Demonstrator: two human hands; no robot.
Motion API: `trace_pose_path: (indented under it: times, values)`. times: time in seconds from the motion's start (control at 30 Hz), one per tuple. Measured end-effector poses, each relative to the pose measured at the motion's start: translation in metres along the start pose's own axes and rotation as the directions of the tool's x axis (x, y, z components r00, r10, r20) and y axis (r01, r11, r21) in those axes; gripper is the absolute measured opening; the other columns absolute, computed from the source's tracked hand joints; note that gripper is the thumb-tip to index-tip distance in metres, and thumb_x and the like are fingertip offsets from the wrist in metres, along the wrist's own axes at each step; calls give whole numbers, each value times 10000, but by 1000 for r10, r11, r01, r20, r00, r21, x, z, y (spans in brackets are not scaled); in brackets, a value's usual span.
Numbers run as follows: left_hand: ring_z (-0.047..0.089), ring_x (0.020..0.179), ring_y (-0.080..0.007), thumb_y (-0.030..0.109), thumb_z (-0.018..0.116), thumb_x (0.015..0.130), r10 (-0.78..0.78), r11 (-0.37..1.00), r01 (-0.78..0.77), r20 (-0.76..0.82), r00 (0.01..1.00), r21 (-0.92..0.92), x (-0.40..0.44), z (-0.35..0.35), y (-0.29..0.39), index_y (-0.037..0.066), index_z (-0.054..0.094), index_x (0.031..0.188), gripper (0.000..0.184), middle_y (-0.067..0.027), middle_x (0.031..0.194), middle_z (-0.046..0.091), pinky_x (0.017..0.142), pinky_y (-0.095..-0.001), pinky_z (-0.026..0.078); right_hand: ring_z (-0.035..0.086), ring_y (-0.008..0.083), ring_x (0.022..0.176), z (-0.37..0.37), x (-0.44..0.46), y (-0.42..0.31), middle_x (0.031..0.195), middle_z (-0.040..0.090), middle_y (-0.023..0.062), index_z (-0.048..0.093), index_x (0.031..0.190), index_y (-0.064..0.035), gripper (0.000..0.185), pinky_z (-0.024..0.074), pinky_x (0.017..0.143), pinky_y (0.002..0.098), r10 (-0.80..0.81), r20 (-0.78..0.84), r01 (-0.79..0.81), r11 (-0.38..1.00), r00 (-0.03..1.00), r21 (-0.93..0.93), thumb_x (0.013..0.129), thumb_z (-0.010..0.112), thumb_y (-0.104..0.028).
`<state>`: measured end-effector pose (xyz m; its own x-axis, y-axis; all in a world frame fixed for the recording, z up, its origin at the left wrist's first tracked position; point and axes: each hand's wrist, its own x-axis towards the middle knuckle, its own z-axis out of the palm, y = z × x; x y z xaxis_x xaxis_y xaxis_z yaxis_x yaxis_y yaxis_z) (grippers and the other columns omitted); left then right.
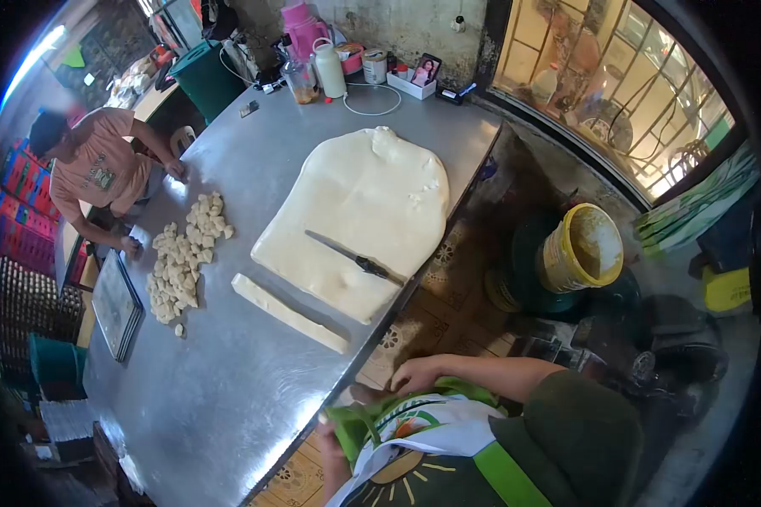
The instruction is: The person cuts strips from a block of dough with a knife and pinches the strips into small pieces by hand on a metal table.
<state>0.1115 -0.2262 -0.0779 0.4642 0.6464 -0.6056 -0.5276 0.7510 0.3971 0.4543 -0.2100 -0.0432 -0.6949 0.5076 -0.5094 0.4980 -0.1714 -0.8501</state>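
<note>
My right hand [416, 374] is closed at the upper edge of the green and white apron [457, 439] on my body. Lower down, my left hand [333, 441] grips the apron's green edge, its fingers partly hidden by the cloth. Beyond them, a large slab of pale dough [368, 198] lies flat on the metal table [228, 406]. A knife [334, 245] with a dark handle rests on the slab, apart from both hands. Beside the slab lies a cut dough strip [287, 314]. Small dough pieces [175, 269] are heaped farther left.
A co-worker [101, 165] stands across the table, hands at its edge near stacked trays [116, 306]. Bottles and jars, including a white jug [330, 69], line the back. A yellow-rimmed bucket [582, 247] stands right of the table, near dark machinery [651, 363].
</note>
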Motion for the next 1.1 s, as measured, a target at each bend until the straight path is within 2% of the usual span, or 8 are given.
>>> trace_pose_path:
  times: [0.07,0.13,0.4,0.5,0.67,0.77,0.93,1.1]
  values:
    - [648,937,-291,117,608,745,245,968,-235,-118,962,90,-6,130,21,12,603,1071,343,-139,1044,639,831,-398,544,627,301,832,19,-12,10,967,670,164,651,1048,16,300,506,784,377,-10,-112,60,887,994,458,891,575,-229]
    - [652,934,-283,140,603,769,294,951,-310,275,916,16,-2,206,42,17,574,1118,370,-145,1049,641,824,-381,548,609,256,871,29,-2,14,986,656,122,633,1086,23,303,496,809,362,-29,-187,124,846,982,519,924,552,-219]
    - [610,878,-276,-32,670,826,-497,516,-644,809,312,565,-47,313,56,42,554,979,206,-113,951,600,832,-370,508,575,172,954,84,18,-4,1032,629,49,594,1170,39,307,475,861,333,-63,-226,194,758,972,623,991,508,-195]
    - [632,877,-291,-28,696,813,-161,540,-805,969,189,246,-95,305,110,51,561,941,203,-120,946,626,850,-400,521,575,174,957,121,30,-23,1038,628,56,592,1175,41,308,475,861,335,-101,-76,126,754,992,645,992,508,-192]
    - [658,742,-270,57,746,827,623,541,-839,696,357,-53,-131,232,176,48,567,819,179,-119,854,655,752,-398,547,576,179,961,131,50,-58,1048,628,68,588,1182,44,308,475,860,338,-178,115,71,789,977,610,993,509,-187]
    - [624,663,-244,64,733,842,-20,325,-789,838,546,522,-126,213,171,43,525,771,221,-112,790,622,621,-384,496,577,182,964,120,62,-81,1054,628,75,585,1186,46,308,475,860,340,-212,223,51,824,951,565,994,509,-184]
    - [525,534,-296,42,648,902,103,702,-710,994,21,-57,-125,254,150,40,426,641,343,-117,629,497,466,-385,333,578,187,968,122,70,-115,1063,627,87,581,1193,48,309,475,860,343,-230,428,-20,863,874,505,996,510,-178]
    - [468,500,-324,46,578,937,150,722,-665,982,-118,-190,-133,269,139,24,388,623,368,-107,573,391,455,-422,296,579,191,972,162,46,-142,1073,626,99,577,1200,51,309,475,860,347,-250,540,-103,835,804,540,997,511,-173]
